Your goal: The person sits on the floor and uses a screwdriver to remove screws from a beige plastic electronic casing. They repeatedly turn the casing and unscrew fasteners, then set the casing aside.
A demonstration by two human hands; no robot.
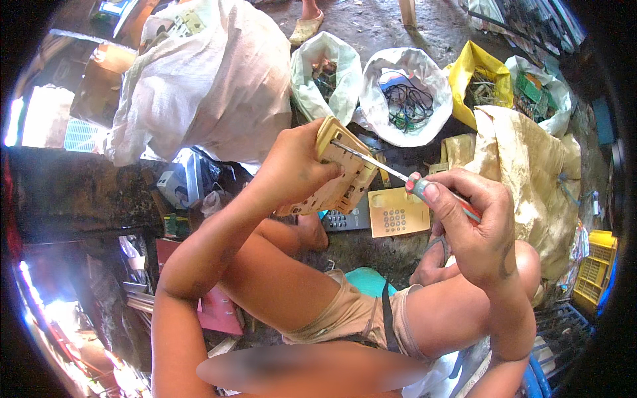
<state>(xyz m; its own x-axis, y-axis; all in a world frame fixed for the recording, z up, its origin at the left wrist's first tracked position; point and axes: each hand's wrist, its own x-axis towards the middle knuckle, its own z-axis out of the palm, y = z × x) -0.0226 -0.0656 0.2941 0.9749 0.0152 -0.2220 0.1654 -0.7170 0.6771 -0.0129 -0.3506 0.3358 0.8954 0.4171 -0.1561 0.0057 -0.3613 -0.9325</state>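
Note:
In my left hand [300,159] is a beige plastic telephone casing [350,182], raised in front of me and tilted. My fingers wrap its upper left end. My right hand [476,219] is closed round the red and clear handle of a screwdriver [377,163]. Its long metal shaft points up and left, with the tip at the upper part of the casing. Whether the tip touches a screw is too small to tell. Below the casing lie a yellowish telephone cover with a keypad [399,213] and a dark keypad panel [350,221], partly hidden by the casing.
Across the far side stand a white sack with metal scraps [325,73], a white sack of dark cables [408,99], a yellow sack [472,83] and a sack with green boards [535,93]. A big white sack [206,86] bulges left. A yellow crate [595,268] sits right.

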